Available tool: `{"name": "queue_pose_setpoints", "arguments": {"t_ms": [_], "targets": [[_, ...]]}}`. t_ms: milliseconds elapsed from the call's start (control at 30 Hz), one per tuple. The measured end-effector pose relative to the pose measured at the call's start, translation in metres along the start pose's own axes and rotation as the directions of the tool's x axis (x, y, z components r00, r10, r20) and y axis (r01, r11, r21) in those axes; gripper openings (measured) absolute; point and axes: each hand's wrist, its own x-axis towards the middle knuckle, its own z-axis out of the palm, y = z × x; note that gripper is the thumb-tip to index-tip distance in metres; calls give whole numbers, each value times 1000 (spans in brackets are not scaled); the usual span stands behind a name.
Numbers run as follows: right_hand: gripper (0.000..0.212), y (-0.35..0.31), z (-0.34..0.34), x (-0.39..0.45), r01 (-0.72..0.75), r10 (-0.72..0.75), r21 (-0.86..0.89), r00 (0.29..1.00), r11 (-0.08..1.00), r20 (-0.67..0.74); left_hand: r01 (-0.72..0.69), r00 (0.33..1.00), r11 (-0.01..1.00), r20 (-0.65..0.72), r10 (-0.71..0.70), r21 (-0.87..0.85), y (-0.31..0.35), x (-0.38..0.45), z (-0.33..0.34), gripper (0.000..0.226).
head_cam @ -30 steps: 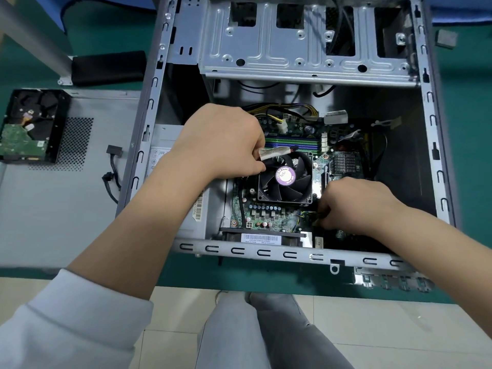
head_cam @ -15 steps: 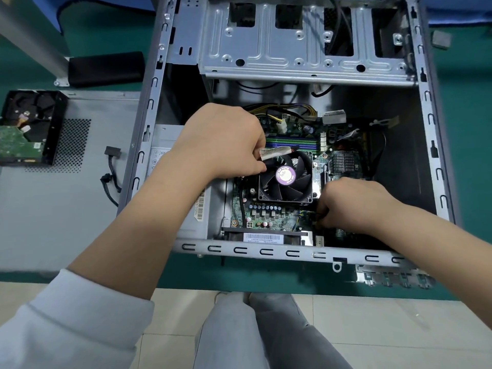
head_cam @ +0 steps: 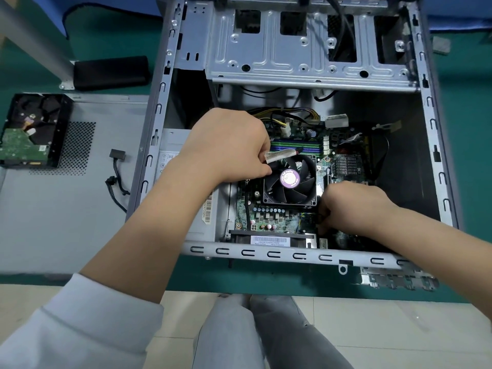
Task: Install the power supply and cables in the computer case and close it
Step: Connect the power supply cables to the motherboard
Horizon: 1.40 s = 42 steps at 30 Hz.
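The open grey computer case [head_cam: 159, 145] lies on its side on a green mat. Inside are the green motherboard [head_cam: 269, 218] and a black CPU fan [head_cam: 290, 181]. The grey power supply [head_cam: 170, 155] sits at the case's left, mostly hidden under my left arm. My left hand [head_cam: 231, 145] pinches a labelled cable [head_cam: 282, 155] just above the fan. My right hand [head_cam: 354, 206] is curled around a small dark cable connector [head_cam: 319, 218] at the board's lower right, beside the fan. Yellow and black power wires [head_cam: 287, 114] run behind my left hand.
The case's side panel [head_cam: 53, 222] lies flat to the left, with a hard drive [head_cam: 32, 129] and a loose black cable [head_cam: 117, 171] on it. A black block [head_cam: 110, 71] and a metal leg [head_cam: 34, 41] stand at the back left. The silver drive cage [head_cam: 306, 49] spans the case's far end.
Both hands stay almost still. My right hand has edged slightly left along the board's lower edge.
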Motion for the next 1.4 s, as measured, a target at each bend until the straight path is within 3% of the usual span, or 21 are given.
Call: {"name": "queue_pose_setpoints", "arguments": {"t_ms": [267, 700, 967, 1400], "targets": [[22, 4, 6, 3, -52, 52, 16, 999, 999, 5, 19, 1000, 1000, -4, -19, -4, 1, 0, 0, 28], [17, -4, 7, 0, -8, 5, -74, 999, 997, -37, 32, 999, 999, 9, -33, 39, 3, 0, 0, 27], [13, -3, 4, 1, -86, 84, 77, 996, 993, 29, 28, 998, 999, 58, -30, 37, 2, 1, -2, 28], [17, -8, 2, -2, -73, 72, -9, 997, 997, -28, 2, 997, 999, 82, -6, 42, 2, 1, -2, 29]]}}
